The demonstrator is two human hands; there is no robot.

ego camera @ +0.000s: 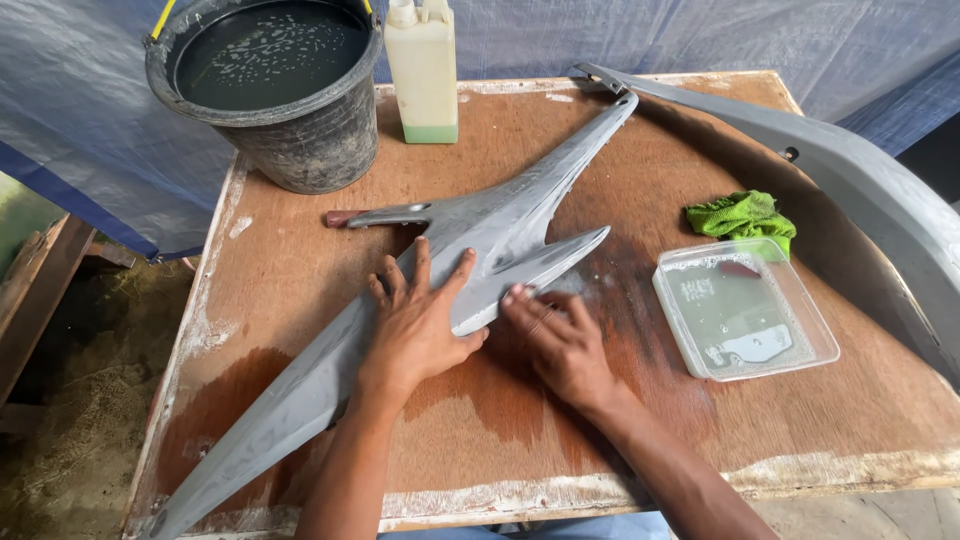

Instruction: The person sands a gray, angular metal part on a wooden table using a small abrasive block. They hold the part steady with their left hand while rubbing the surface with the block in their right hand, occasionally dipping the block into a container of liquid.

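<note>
The long grey panel (pixel 470 250) lies slanted across the wet wooden table (pixel 620 420), from near-left corner to far right, with the left hand (pixel 420 320) spread flat on its middle and the right hand's (pixel 560 340) bent fingertips pressing its lower edge.

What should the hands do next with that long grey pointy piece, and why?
Probably a short rubbing stroke of the right hand along the lower edge of the grey panel. Its fingertips press at that edge, maybe on something thin that I can't make out, while the left hand lies flat on the panel, pinning it to the wet wooden table. The panel looks dull and wet.
</note>
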